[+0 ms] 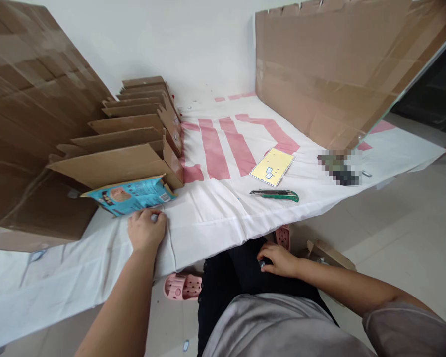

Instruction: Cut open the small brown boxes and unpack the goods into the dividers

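My left hand (147, 230) rests on the table edge with its fingers curled, just in front of a blue packet (137, 196). A small pale spot shows by its thumb, too small to name. The packet leans against the nearest of several open cardboard boxes (122, 163), which stand in a row running back towards the wall. Over my lap, my right hand (280, 260) pinches a small silvery piece (261, 264) between thumb and fingers. On the table lie a green-handled box cutter (277, 195) and a yellow card (273, 167) with white shapes on it.
Large cardboard sheets or boxes rise at the left (29, 114) and the right (319, 69). A white cloth with red print (215, 208) covers the table. Its right end holds a blurred dark item (340, 168). Pink clogs (182, 286) and a small carton (330, 254) sit on the floor.
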